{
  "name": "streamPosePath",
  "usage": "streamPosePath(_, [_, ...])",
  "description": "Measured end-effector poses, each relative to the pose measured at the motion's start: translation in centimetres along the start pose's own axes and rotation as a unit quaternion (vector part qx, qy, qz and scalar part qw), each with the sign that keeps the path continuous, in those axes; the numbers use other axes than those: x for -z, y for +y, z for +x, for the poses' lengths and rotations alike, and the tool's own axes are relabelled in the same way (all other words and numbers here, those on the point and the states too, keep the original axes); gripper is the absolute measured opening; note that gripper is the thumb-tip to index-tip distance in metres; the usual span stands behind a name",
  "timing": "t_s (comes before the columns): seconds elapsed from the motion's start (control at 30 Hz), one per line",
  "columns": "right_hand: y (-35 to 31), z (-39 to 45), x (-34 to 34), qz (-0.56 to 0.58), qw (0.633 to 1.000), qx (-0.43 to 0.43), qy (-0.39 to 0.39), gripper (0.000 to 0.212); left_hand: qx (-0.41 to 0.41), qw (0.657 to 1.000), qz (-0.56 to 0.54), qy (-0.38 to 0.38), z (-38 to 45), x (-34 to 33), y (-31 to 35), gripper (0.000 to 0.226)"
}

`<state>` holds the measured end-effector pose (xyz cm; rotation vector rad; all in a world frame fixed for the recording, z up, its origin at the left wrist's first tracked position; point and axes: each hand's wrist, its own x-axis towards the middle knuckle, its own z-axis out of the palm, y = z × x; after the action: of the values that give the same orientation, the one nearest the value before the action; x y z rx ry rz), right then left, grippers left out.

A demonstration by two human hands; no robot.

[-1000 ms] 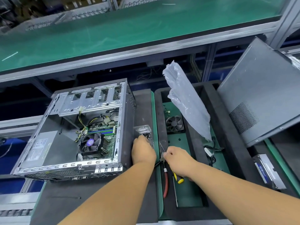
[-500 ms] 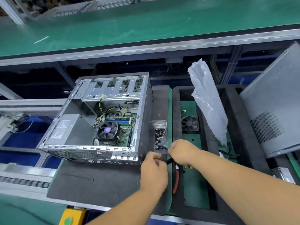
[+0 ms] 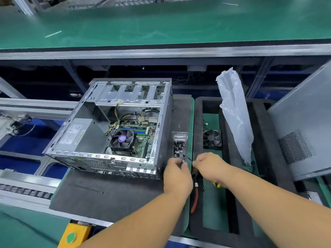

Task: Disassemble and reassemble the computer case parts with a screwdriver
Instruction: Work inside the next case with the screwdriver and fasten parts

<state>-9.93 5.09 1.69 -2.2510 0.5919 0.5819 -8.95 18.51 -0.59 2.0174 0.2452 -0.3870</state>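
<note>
The open computer case (image 3: 111, 129) lies on a dark foam mat (image 3: 107, 190), showing its motherboard and CPU fan. To its right is a clear plastic screw box (image 3: 179, 140) with several dark screws in it. My left hand (image 3: 176, 174) curls its fingers round the near end of that box. My right hand (image 3: 209, 165) grips a screwdriver (image 3: 188, 158). Its thin black shaft points left at the box's near end, and the yellow-and-black handle end shows under my wrist.
Red-handled pliers (image 3: 196, 197) lie just below my hands. A loose case fan (image 3: 212, 138), a clear plastic bag (image 3: 234, 113) and the grey side panel (image 3: 304, 136) occupy the foam tray on the right. A yellow box with a green button (image 3: 75, 235) sits at the front edge.
My view has shifted left and closer. My left hand left the screw box, drew back, then returned to its near end. My right hand brought the screwdriver tip up to the box.
</note>
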Motion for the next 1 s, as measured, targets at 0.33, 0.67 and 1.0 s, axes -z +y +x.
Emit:
streamPosePath(0.33, [-0.3,-1.3,0.5,0.076,0.997,-0.023,-0.013,0.032,-0.109,0.967,0.231,0.000,3.5,-0.8,0.4,0.024])
streamPosePath(0.67, [0.3,-0.7,0.0,0.055,0.997,-0.046,-0.005,0.021,-0.073,0.974,0.213,0.012,3.3,-1.0,-0.6,0.025])
streamPosePath(1.0, [-0.1,0.3,0.2,0.009,0.999,-0.021,-0.026,0.028,-0.075,0.984,0.160,0.024,2.3,-0.4,-1.3,0.019])
